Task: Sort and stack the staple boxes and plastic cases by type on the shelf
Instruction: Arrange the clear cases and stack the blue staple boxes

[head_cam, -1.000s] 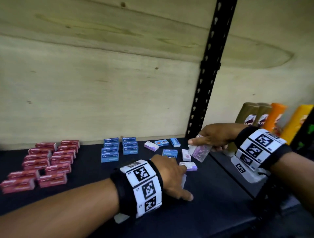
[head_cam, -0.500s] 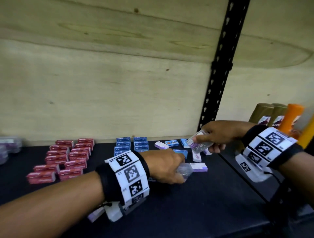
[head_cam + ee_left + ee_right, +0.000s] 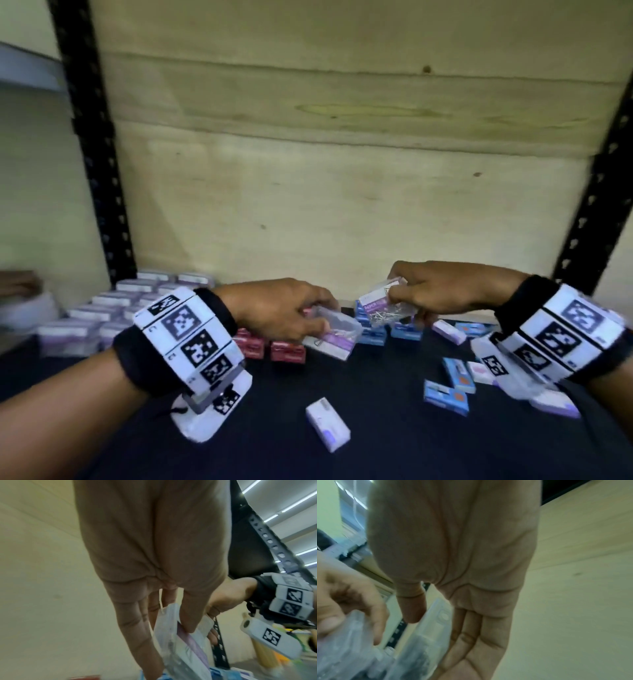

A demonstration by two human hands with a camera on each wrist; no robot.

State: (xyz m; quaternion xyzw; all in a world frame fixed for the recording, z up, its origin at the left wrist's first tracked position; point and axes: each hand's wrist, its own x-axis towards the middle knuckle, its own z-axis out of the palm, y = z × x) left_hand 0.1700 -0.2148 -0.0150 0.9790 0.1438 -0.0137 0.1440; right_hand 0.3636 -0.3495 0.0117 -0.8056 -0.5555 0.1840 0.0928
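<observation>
- Two clear plastic cases with purple labels are held above the black shelf surface (image 3: 274, 428): the left hand (image 3: 281, 308) pinches one clear case (image 3: 334, 337), thumb under and fingers over it; the right hand (image 3: 442, 289) clamps the other clear case (image 3: 382, 303) between thumb and curled fingers.
- Metal clips show through the right hand's case.
- Left hand's case lies nearly flat, long axis running toward the right hand's case; that one is tilted, label facing the camera.
- Left of the left hand's case stand rows of purple-and-white cases (image 3: 102, 315); red staple boxes (image 3: 286, 351) sit just below it, blue staple boxes (image 3: 404, 330) to its right.
- Loose blue boxes (image 3: 445, 397) and a small white box (image 3: 327, 423) lie on the shelf, nearer the camera.
- Pale plywood backing (image 3: 342, 188) rises behind, flanked by black perforated uprights (image 3: 89, 137).
</observation>
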